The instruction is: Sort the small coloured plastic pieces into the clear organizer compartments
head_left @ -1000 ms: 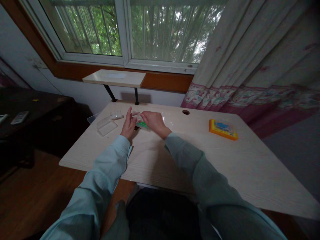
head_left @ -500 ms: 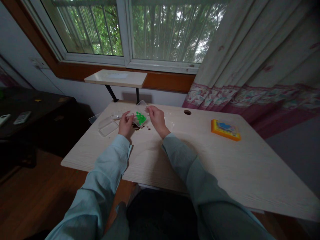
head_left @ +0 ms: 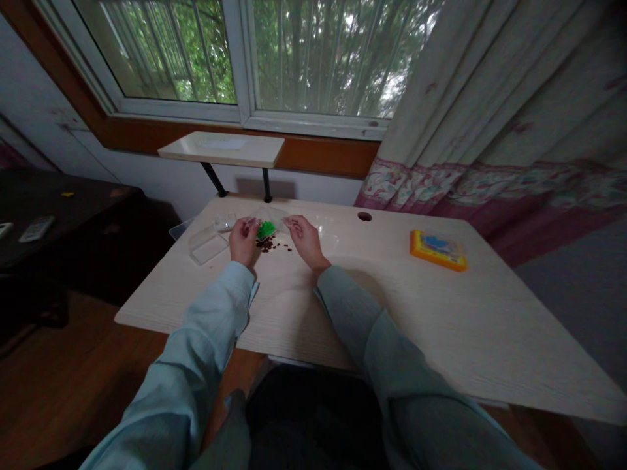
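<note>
A clear plastic box (head_left: 268, 222) with small green pieces (head_left: 266, 229) in it is tipped up at the far side of the pale wooden table (head_left: 372, 313). My left hand (head_left: 243, 240) grips its left edge with curled fingers. My right hand (head_left: 304, 236) pinches its right edge. Small dark brown pieces (head_left: 272, 246) lie scattered on the table between my hands.
A clear lid or tray (head_left: 208, 247) lies left of my left hand, near the table's left edge. An orange and blue flat box (head_left: 437, 250) sits to the right. A cable hole (head_left: 364, 216), a small shelf (head_left: 223, 149), a curtain (head_left: 490, 117) and a dark cabinet (head_left: 59, 222) surround the table.
The clear box was held flat between both hands, then tipped up. Dark brown pieces have spilled onto the table, and my hands have moved apart to its two edges.
</note>
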A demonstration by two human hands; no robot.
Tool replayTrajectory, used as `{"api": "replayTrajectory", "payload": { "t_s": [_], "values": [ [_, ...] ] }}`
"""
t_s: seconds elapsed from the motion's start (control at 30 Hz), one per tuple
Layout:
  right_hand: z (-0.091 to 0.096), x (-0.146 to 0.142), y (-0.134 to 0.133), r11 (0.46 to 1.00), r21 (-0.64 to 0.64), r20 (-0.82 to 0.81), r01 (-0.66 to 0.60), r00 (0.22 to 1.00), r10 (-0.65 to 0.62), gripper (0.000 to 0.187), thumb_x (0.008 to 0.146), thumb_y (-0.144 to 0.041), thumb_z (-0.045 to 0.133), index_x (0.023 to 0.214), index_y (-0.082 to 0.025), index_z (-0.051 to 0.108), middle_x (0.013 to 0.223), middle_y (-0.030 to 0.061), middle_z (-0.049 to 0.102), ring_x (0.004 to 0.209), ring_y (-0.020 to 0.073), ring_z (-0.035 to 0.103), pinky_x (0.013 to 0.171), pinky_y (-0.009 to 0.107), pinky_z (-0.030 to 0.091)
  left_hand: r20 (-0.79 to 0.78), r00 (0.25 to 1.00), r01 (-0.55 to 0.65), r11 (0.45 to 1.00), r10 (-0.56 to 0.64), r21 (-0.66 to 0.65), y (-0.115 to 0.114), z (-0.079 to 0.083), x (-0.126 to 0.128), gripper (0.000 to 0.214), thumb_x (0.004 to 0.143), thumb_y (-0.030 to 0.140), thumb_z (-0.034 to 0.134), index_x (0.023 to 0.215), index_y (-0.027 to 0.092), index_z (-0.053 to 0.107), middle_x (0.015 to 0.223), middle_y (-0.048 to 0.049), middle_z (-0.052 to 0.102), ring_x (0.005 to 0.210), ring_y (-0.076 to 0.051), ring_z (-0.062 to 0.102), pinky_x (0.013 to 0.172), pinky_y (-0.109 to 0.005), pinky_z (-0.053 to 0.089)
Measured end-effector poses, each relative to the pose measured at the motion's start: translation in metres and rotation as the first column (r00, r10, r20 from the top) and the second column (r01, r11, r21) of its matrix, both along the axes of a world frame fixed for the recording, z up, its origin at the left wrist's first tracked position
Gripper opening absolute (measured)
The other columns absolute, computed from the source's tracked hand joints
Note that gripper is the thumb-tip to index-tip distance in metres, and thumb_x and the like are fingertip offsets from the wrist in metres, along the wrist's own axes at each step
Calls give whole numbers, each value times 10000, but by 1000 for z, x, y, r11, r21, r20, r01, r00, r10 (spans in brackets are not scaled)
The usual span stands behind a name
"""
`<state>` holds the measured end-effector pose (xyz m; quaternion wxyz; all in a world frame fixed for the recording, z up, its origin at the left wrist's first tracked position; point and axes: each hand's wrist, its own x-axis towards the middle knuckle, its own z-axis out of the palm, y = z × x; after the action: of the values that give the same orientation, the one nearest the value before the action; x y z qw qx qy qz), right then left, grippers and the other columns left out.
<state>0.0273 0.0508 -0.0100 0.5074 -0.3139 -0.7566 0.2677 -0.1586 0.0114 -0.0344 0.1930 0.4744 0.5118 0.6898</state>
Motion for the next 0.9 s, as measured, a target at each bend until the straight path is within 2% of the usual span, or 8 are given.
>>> {"api": "replayTrajectory", "payload": {
  "t_s": [0.1,0.23,0.47,0.6,0.73,0.9],
  "values": [
    [-4,5,-6,999,-35,3,15,1000,-15,232,954,-358,450,1050,-202,593,1023,68,702,972,150,681,905,295,543,26,999,-30,998,28,55,-2,4,5,248,846,365,655,1008,185,601,1040,-76,696,998,-165,672,916,-316,523],
    [-12,11,-8,996,-67,30,64,998,-62,190,925,-332,472,1024,-208,577,955,40,696,897,148,686,857,298,551,-4,999,37,996,-37,86,-6,9,10,214,841,332,659,986,181,613,1017,-73,699,987,-179,674,933,-338,515],
    [-22,16,-6,998,-30,126,59,991,-55,301,892,-223,449,1141,-195,615,1058,51,712,947,155,684,869,288,550,-64,998,27,998,-23,59,-9,10,13,221,823,328,671,971,174,614,954,-58,684,914,-168,658,864,-297,509],
    [-23,17,-6,994,32,170,106,979,-110,370,879,-188,448,1184,-178,657,1158,69,708,1047,169,666,935,298,529,-69,997,39,998,-35,50,-10,11,14,234,812,326,663,986,181,601,951,-45,674,907,-170,651,850,-297,508],
    [-24,19,-5,991,49,200,126,971,-133,371,883,-184,468,1184,-195,685,1174,59,715,1081,173,663,973,309,513,-106,994,25,999,-21,40,-15,15,15,214,814,319,637,973,182,592,942,-46,680,909,-180,651,843,-298,513],
    [-23,22,-5,991,1,166,137,977,-136,344,875,-154,496,1130,-206,719,1137,41,734,1041,173,682,976,309,511,-190,980,71,996,-61,46,-22,16,18,171,848,270,590,1005,203,587,1099,-61,702,1047,-202,650,931,-342,507]
  ]
}}
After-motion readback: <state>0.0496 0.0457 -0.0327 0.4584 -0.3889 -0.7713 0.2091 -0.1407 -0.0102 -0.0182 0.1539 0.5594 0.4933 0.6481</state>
